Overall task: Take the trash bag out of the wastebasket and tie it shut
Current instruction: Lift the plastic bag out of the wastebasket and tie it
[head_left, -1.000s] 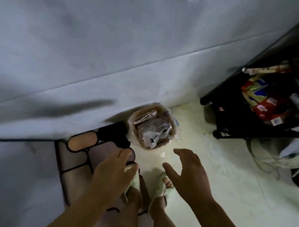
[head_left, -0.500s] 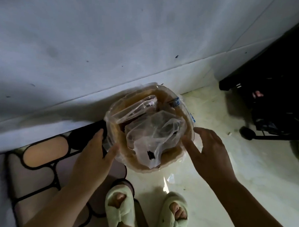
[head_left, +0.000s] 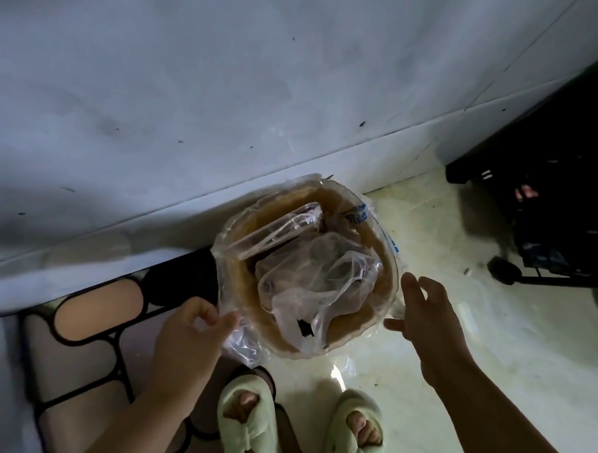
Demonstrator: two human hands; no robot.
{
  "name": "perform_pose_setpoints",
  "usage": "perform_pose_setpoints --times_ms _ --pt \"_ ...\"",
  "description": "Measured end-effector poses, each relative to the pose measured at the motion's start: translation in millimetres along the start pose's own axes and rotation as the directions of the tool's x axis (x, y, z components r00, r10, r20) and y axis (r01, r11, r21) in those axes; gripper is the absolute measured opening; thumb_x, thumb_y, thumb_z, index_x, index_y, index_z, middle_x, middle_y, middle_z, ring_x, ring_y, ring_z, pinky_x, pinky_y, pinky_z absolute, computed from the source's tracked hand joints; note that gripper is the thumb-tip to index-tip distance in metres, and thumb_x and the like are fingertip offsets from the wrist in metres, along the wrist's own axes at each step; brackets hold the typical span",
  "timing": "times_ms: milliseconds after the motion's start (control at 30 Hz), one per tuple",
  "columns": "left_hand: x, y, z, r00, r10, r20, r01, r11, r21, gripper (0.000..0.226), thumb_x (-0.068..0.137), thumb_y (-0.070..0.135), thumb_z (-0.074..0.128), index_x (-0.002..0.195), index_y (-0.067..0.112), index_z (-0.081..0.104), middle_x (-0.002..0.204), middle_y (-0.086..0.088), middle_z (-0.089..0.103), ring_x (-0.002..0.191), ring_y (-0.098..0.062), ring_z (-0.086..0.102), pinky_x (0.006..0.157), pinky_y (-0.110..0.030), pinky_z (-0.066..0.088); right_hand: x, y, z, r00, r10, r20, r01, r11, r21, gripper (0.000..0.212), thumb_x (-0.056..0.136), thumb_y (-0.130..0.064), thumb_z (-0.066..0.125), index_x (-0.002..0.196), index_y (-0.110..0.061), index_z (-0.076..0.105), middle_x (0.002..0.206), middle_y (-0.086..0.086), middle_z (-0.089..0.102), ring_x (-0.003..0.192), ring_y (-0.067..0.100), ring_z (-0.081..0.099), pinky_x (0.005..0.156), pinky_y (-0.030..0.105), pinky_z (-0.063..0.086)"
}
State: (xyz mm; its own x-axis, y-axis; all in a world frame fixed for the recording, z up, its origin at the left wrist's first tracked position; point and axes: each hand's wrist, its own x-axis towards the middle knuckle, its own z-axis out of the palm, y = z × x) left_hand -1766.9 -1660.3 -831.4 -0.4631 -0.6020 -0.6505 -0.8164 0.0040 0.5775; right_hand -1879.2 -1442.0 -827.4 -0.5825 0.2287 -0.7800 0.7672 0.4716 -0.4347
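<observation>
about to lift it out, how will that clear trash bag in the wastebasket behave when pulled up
The clear trash bag looks thin and crinkled, so it will likely be floppy and sag. Its contents seem to be mostly plastic wrappers, so probably light. The film is glossy, so it may slip in the left hand pinching its edge.

Home interior, tiled floor (head_left: 428,241), patterned mat (head_left: 83,338), house slippers (head_left: 248,430) (worn), lined wastebasket (head_left: 245,290)

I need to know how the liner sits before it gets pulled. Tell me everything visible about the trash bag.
The trash bag is thin clear plastic with blue print near the far rim, lining the round brown wastebasket, its edge folded over outside. It is open and untied, holding clear plastic waste. The left hand pinches its near-left overhang; the right hand hovers open beside it.
</observation>
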Motion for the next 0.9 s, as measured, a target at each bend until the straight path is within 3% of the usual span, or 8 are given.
perform_pose_setpoints --times_ms 67,200,333,433,600,733,800,900 --pt "-5.2 1.7 1.7 0.999 -0.033 0.005 0.033 0.999 -0.023 0.028 0.077 0.013 0.067 0.06 0.009 0.045 0.062 -0.012 0.054 0.067 -0.028 0.058 0.07 -0.038 0.049 1.8 -1.7 0.2 0.999 0.031 -0.007 -0.03 0.987 0.16 0.051 0.087 -0.03 0.053 0.135 -0.021 0.037 0.118 0.01 0.06 0.092 0.027 0.064 0.085 0.039 0.047" --pt "-19.1 13.6 3.7 0.961 0.264 -0.083 -0.239 0.944 0.227 0.027 0.074 0.004 0.068 0.059 0.009 0.047 0.068 -0.012 0.059 0.062 -0.023 0.053 0.057 -0.019 0.037 -6.7 -11.9 -9.2 0.975 -0.16 -0.151 0.192 0.956 0.222 0.044 0.085 0.002 0.048 0.122 -0.02 0.052 0.075 0.009 0.059 0.061 0.017 0.051 0.054 0.025 0.04" --pt "-34.7 27.2 3.3 0.915 0.399 -0.056 -0.36 0.872 0.333 0.032 0.075 0.002 0.066 0.057 0.019 0.046 0.054 -0.001 0.051 0.051 -0.017 0.048 0.049 -0.021 0.04 -25.5 -19.5 -12.0 0.902 -0.4 -0.162 0.42 0.901 0.113 0.037 0.085 0.0 0.052 0.088 -0.035 0.063 0.085 -0.004 0.064 0.077 0.015 0.058 0.071 0.03 0.047" --pt "-43.1 37.5 1.3 0.905 0.424 -0.023 -0.388 0.849 0.359 0.025 0.076 0.009 0.067 0.064 0.022 0.048 0.055 0.001 0.053 0.051 -0.015 0.05 0.05 -0.017 0.036 -44.7 -25.1 -15.1 0.866 -0.494 -0.078 0.499 0.864 0.072 0.035 0.082 -0.002 0.057 0.081 -0.036 0.063 0.089 -0.014 0.065 0.087 -0.002 0.06 0.072 0.004 0.042" --pt "-49.3 54.3 -5.3 0.859 0.512 0.015 -0.442 0.726 0.528 0.031 0.078 0.039 0.062 0.103 0.021 0.06 0.046 0.007 0.049 0.045 -0.012 0.051 0.066 -0.041 0.051 -64.6 -26.8 -18.5 0.855 -0.519 -0.004 0.515 0.848 0.124 0.036 0.078 -0.011 0.066 0.106 -0.033 0.059 0.077 0.007 0.066 0.076 0.014 0.065 0.072 0.025 0.051" --pt "-49.7 63.8 -7.6 0.89 0.448 -0.083 -0.345 0.781 0.521 0.062 0.08 0.047 0.055 0.133 0.021 0.039 0.104 -0.004 0.062 0.083 -0.02 0.062 0.082 -0.038 0.048 -65.6 -35.9 -19.1 0.921 -0.389 0.027 0.389 0.92 -0.036 0.061 0.078 -0.034 0.067 0.132 -0.026 0.04 0.071 0.016 0.067 0.07 0.028 0.066 0.058 0.028 0.049" --pt "-42.0 58.5 -6.1 0.931 0.342 -0.128 -0.237 0.834 0.498 0.072 0.081 0.051 0.051 0.14 0.017 0.026 0.144 -0.014 0.037 0.124 -0.031 0.047 0.096 -0.047 0.044 -65.1 -42.6 -19.5 0.909 -0.415 0.03 0.416 0.901 -0.122 0.036 0.08 -0.035 0.064 0.112 -0.022 0.058 0.072 0.011 0.068 0.07 0.027 0.066 0.06 0.033 0.05" --pt "-25.2 51.4 0.7 0.992 0.078 -0.104 -0.054 0.975 0.213 0.07 0.086 0.047 0.046 0.142 0.014 0.019 0.15 -0.021 0.026 0.133 -0.039 0.034 0.104 -0.05 0.038 -65.0 -49.8 -17.6 0.887 -0.46 0.027 0.46 0.879 -0.129 0.016 0.083 -0.028 0.059 0.078 -0.014 0.064 0.069 0.007 0.066 0.069 0.026 0.062 0.06 0.033 0.048"
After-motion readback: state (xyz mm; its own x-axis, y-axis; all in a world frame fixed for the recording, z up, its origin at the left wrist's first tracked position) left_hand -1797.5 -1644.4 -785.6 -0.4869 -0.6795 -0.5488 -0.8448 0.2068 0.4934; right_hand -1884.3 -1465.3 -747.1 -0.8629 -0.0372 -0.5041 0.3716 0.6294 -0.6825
